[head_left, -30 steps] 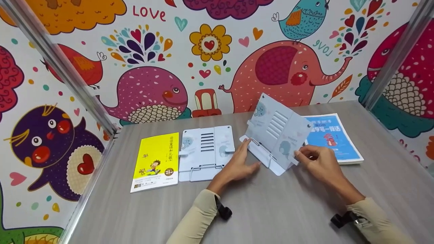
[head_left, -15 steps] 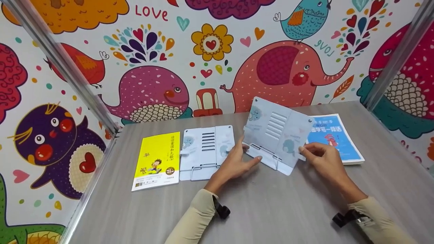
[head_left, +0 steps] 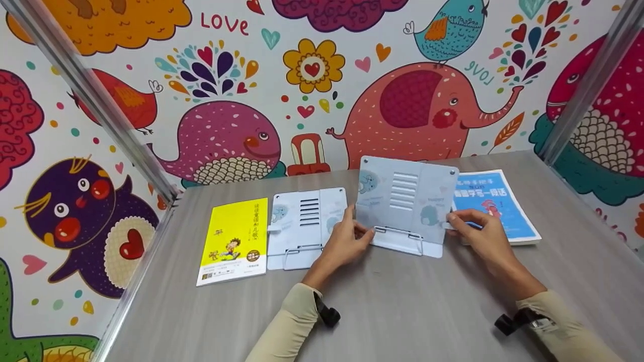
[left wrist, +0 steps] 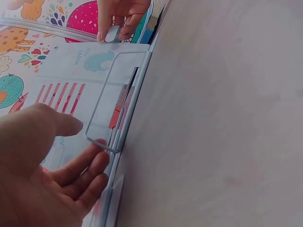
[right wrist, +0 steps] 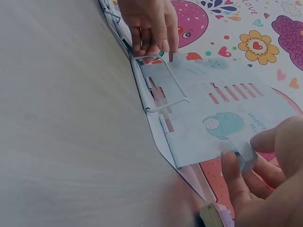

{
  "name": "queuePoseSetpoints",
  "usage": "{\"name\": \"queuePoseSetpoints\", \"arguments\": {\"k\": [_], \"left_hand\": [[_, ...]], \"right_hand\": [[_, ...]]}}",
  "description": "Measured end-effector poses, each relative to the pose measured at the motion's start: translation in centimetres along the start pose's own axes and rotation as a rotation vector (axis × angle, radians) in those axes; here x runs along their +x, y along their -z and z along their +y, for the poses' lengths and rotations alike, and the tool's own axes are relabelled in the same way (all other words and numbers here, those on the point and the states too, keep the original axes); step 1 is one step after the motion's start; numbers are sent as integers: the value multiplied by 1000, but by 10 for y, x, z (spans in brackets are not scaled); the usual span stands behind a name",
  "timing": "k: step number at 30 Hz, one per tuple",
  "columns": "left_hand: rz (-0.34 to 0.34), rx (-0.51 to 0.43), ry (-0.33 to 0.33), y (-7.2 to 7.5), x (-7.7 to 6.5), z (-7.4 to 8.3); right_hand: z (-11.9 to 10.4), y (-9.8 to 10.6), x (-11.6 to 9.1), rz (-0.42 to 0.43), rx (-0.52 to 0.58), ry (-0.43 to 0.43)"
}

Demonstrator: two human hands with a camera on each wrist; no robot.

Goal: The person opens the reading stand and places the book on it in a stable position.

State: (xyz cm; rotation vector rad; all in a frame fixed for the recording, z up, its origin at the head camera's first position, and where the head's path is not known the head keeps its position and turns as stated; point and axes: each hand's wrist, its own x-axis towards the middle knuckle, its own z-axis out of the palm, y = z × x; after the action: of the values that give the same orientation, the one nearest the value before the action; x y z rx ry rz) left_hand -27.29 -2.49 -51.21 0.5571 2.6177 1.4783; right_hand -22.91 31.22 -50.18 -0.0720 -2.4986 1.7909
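A pale grey book stand with elephant prints, slots and a wire page holder stands tilted back on the table. My left hand holds its lower left side; the thumb is in front and the index finger runs along the edge. At the right edge, my right hand pinches a small side tab between thumb and fingers. A second, similar book stand stands left of my left hand, partly covered by that hand.
A yellow book leans or lies left of the second stand. Behind the right hand lies a thick blue-covered book. The grey table ends at a patterned wall with metal corner posts.
The held book stand has turned to face the camera more squarely, and its top has come lower. The left hand has closed up on its left side. My right hand has stayed at the tab.
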Motion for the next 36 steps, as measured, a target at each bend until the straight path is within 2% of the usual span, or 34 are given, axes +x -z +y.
{"name": "queuePoseSetpoints", "arguments": {"k": [6, 11, 15, 18, 23, 31, 36], "left_hand": [[28, -11, 0, 1, -1, 0], [38, -28, 11, 1, -1, 2], [49, -24, 22, 0, -1, 3], [63, -18, 26, -1, -2, 5], [91, -5, 12, -3, -4, 8], [105, -12, 2, -6, -4, 9], [111, -21, -30, -8, -2, 8]], "right_hand": [[1, -1, 1, -33, 2, 14], [1, -2, 2, -65, 47, 71], [0, -4, 3, -86, 38, 93], [-1, -5, 4, -100, 42, 87], [-3, -11, 11, -127, 116, 56], [-5, -20, 30, -107, 167, 58], [-8, -19, 42, -108, 194, 39]]}}
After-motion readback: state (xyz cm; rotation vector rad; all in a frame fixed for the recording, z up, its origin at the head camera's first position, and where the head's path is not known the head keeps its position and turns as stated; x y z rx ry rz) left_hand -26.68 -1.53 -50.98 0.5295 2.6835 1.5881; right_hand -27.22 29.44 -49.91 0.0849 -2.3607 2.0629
